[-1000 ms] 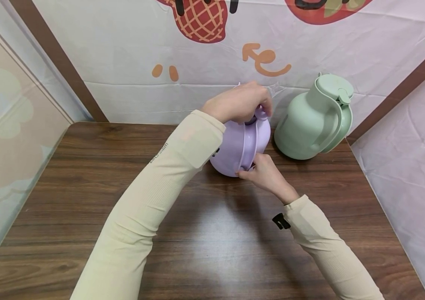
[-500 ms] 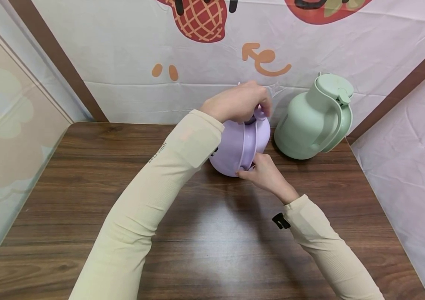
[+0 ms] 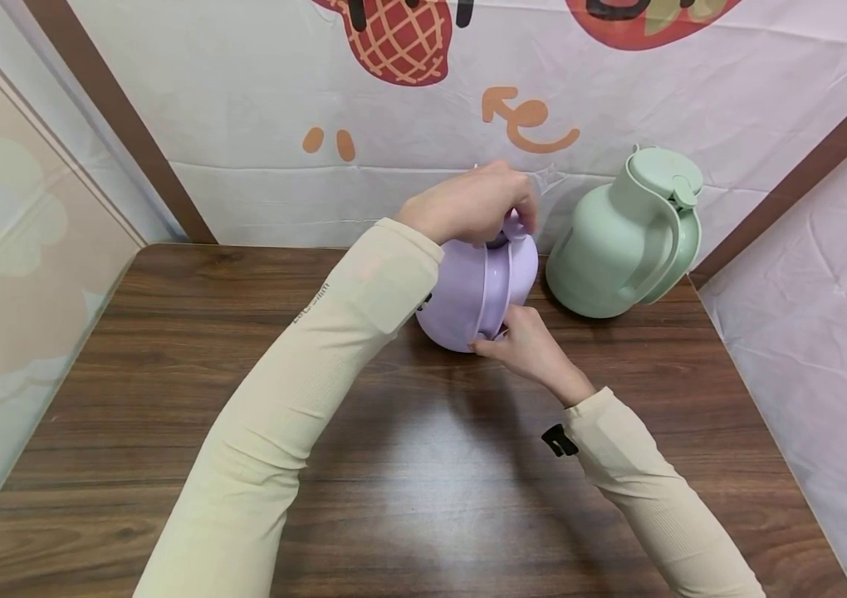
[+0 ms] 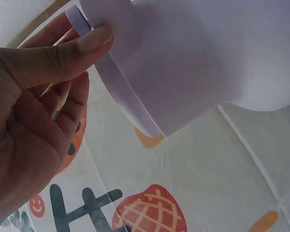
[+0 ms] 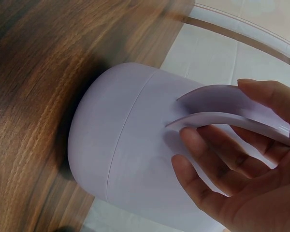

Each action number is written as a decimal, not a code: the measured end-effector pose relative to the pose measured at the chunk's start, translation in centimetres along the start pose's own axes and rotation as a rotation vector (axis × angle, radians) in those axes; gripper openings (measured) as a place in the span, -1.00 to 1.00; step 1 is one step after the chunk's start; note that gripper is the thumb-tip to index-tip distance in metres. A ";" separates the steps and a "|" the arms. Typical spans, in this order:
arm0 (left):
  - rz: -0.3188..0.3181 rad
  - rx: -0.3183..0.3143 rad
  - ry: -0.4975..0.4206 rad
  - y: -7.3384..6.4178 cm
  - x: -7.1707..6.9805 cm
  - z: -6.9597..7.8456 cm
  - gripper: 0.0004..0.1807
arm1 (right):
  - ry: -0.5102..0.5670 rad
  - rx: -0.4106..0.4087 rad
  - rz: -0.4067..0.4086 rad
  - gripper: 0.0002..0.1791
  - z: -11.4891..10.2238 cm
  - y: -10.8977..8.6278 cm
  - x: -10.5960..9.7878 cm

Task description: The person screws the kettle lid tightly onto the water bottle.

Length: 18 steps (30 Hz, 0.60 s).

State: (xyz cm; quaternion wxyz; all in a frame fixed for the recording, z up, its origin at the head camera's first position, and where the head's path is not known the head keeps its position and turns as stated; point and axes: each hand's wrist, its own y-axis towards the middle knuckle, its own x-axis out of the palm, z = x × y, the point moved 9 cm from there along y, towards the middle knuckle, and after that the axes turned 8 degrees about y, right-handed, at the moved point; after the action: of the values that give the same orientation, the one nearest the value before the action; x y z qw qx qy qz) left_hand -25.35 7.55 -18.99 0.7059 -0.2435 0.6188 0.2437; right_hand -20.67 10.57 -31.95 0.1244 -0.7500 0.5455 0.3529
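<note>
A lilac thermos jug (image 3: pixel 457 286) stands near the table's back edge, its handle (image 3: pixel 498 278) turned toward the front. My left hand (image 3: pixel 472 203) reaches over its top and hides most of it. In the left wrist view, the thumb and fingers pinch the edge of the lid (image 4: pixel 128 101), which sits along the jug's neck. Low on the handle is my right hand (image 3: pixel 531 353). The right wrist view shows the thumb on the outer side of the handle (image 5: pixel 217 99) and the fingers curled beneath it, beside the jug's body (image 5: pixel 135 140).
A pale green thermos jug (image 3: pixel 606 249) stands close by on the right, lid down and handle facing right. Behind the dark wooden table (image 3: pixel 423 498) hangs a white printed sheet (image 3: pixel 259 100). A small black clip (image 3: pixel 560 441) shows at the right sleeve.
The left arm has shifted very slightly left. Both hands keep their hold on the lilac jug, which stays in place.
</note>
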 end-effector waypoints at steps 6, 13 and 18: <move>-0.007 0.002 0.011 0.0 0.1 0.0 -0.49 | 0.003 0.003 -0.001 -0.73 0.0 0.0 0.0; -0.008 -0.001 0.019 0.0 0.1 -0.2 -0.51 | 0.005 0.019 -0.006 -0.73 0.0 0.0 0.0; 0.007 0.006 0.027 -0.1 0.0 -0.2 -0.51 | 0.008 0.022 -0.007 -0.73 0.0 0.0 0.0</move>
State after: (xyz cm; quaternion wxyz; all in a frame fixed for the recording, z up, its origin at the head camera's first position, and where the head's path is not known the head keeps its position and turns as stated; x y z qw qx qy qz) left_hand -25.43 7.31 -18.99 0.6975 -0.2422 0.6298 0.2411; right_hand -20.65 10.56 -31.98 0.1319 -0.7517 0.5474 0.3435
